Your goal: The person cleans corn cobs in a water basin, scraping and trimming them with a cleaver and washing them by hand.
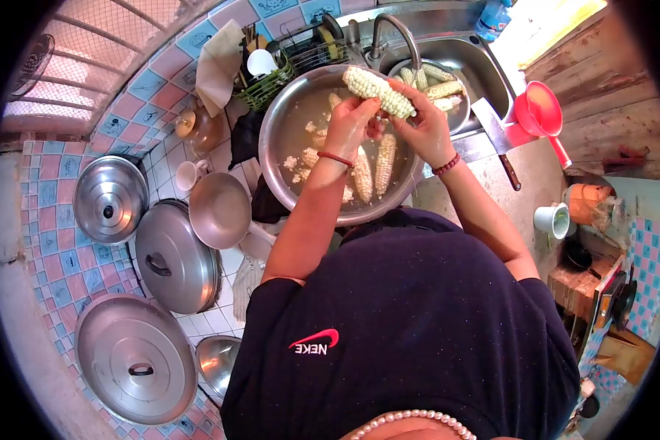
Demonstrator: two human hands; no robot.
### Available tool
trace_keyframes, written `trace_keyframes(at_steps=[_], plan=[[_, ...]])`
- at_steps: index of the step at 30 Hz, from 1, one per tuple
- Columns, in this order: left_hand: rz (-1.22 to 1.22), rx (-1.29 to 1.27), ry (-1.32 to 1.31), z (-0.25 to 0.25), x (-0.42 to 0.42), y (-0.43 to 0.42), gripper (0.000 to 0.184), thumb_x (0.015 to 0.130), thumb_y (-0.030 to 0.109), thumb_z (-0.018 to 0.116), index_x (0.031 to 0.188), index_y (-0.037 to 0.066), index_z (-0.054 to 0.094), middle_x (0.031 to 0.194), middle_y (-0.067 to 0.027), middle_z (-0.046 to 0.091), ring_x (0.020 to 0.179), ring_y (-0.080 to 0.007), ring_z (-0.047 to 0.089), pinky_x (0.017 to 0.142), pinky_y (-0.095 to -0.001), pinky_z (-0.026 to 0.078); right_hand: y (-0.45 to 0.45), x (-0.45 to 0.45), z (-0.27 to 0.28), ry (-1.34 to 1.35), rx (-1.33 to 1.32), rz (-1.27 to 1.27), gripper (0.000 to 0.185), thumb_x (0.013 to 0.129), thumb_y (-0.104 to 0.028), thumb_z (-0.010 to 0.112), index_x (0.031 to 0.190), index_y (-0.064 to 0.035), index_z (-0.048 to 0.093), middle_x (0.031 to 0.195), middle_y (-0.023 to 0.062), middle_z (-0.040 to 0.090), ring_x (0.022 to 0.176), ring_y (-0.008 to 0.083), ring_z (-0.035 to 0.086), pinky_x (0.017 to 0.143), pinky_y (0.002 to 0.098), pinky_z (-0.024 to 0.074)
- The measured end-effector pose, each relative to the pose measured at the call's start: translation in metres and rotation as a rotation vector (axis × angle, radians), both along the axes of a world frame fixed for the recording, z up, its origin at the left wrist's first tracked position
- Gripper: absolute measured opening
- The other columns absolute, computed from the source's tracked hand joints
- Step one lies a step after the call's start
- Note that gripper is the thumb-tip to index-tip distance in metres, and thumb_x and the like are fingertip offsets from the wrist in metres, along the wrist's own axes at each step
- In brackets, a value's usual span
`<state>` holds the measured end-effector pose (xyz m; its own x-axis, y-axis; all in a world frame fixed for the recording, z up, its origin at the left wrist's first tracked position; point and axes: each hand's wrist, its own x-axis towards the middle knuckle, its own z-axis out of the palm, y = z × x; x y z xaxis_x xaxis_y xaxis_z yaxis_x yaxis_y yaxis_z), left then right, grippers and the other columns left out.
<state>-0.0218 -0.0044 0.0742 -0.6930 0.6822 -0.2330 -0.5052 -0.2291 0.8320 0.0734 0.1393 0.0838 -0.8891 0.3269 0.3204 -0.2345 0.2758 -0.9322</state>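
An ear of corn [369,87] with pale kernels is held above a wide metal basin [269,158]. My left hand [350,123], with a thin red band at the wrist, is closed on its lower side. At its right end, the fingers of my right hand [427,126] grip the same ear; a beaded bracelet circles that wrist. Below them, several corn cobs [385,163] and loose pieces of corn [301,167] lie in the basin's cloudy water. Some fingertips are hidden behind the ear.
More corn ears [441,89] fill a bowl in the sink [484,62], under a curved faucet [397,20]. A cleaver [493,126] and red dipper [540,110] are at the right. Pot lids [136,359], a pan [220,211] and a dish rack [268,88] stand at the left.
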Motion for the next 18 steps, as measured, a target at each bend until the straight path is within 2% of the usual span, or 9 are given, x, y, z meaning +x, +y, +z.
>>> trace_keyframes(at_steps=[3, 6, 9, 12, 15, 16, 18], plan=[[-0.020, -0.003, -0.010, -0.004, 0.000, -0.004, 0.025, 0.091, 0.025, 0.064, 0.105, 0.005, 0.062, 0.087, -0.0082, 0.066, 0.062, -0.0145, 0.060, 0.053, -0.0257, 0.048, 0.002, 0.002, 0.006, 0.064, 0.280, -0.007, 0.057, 0.077, 0.002, 0.067, 0.132, -0.0058, 0.056, 0.132, 0.0134, 0.060, 0.121, 0.0213, 0.059, 0.099, 0.0315, 0.0475], [0.001, 0.010, -0.023, -0.010, 0.001, -0.003, 0.020, 0.090, 0.022, 0.063, 0.101, 0.005, 0.063, 0.082, -0.0077, 0.066, 0.058, -0.0143, 0.059, 0.050, -0.0249, 0.046, -0.001, 0.005, 0.012, 0.069, 0.368, -0.004, 0.058, 0.075, 0.002, 0.067, 0.131, -0.0064, 0.056, 0.134, 0.0149, 0.058, 0.125, 0.0281, 0.055, 0.103, 0.0349, 0.0456], [0.055, -0.136, 0.038, -0.009, 0.000, 0.005, 0.014, 0.090, 0.014, 0.057, 0.095, 0.003, 0.064, 0.076, -0.0073, 0.065, 0.054, -0.0135, 0.056, 0.046, -0.0249, 0.043, -0.003, 0.005, 0.012, 0.047, 0.406, -0.029, 0.057, 0.074, 0.001, 0.067, 0.130, -0.0076, 0.057, 0.135, 0.0143, 0.057, 0.125, 0.0297, 0.055, 0.103, 0.0360, 0.0460], [0.182, -0.271, 0.175, -0.015, -0.001, 0.009, 0.014, 0.090, 0.008, 0.052, 0.090, 0.003, 0.065, 0.073, -0.0070, 0.064, 0.051, -0.0123, 0.054, 0.043, -0.0252, 0.040, -0.012, 0.005, 0.013, 0.047, 0.409, -0.046, 0.057, 0.076, 0.000, 0.067, 0.131, -0.0077, 0.057, 0.132, 0.0144, 0.060, 0.120, 0.0257, 0.060, 0.100, 0.0333, 0.0474], [0.130, -0.235, 0.164, -0.009, 0.004, 0.007, 0.016, 0.090, 0.005, 0.049, 0.088, 0.002, 0.065, 0.072, -0.0062, 0.063, 0.051, -0.0112, 0.052, 0.043, -0.0254, 0.038, -0.003, 0.002, -0.005, -0.055, 0.023, -0.047, 0.056, 0.079, -0.002, 0.068, 0.133, -0.0066, 0.056, 0.124, 0.0113, 0.065, 0.107, 0.0167, 0.064, 0.092, 0.0288, 0.0500], [0.089, -0.183, 0.145, -0.009, 0.004, 0.005, 0.016, 0.091, 0.008, 0.050, 0.092, 0.004, 0.065, 0.072, -0.0049, 0.062, 0.052, -0.0109, 0.052, 0.045, -0.0238, 0.037, 0.003, 0.004, -0.008, -0.096, -0.170, 0.008, 0.056, 0.081, -0.004, 0.069, 0.135, -0.0058, 0.055, 0.116, 0.0070, 0.066, 0.096, 0.0086, 0.062, 0.083, 0.0248, 0.0507], [0.053, -0.109, 0.046, 0.001, 0.006, 0.001, 0.014, 0.091, 0.012, 0.053, 0.095, 0.005, 0.065, 0.073, -0.0037, 0.062, 0.053, -0.0103, 0.051, 0.046, -0.0226, 0.036, 0.007, 0.004, -0.007, -0.074, -0.108, 0.005, 0.055, 0.081, -0.003, 0.068, 0.135, -0.0058, 0.055, 0.115, 0.0054, 0.066, 0.094, 0.0074, 0.061, 0.082, 0.0241, 0.0511]])
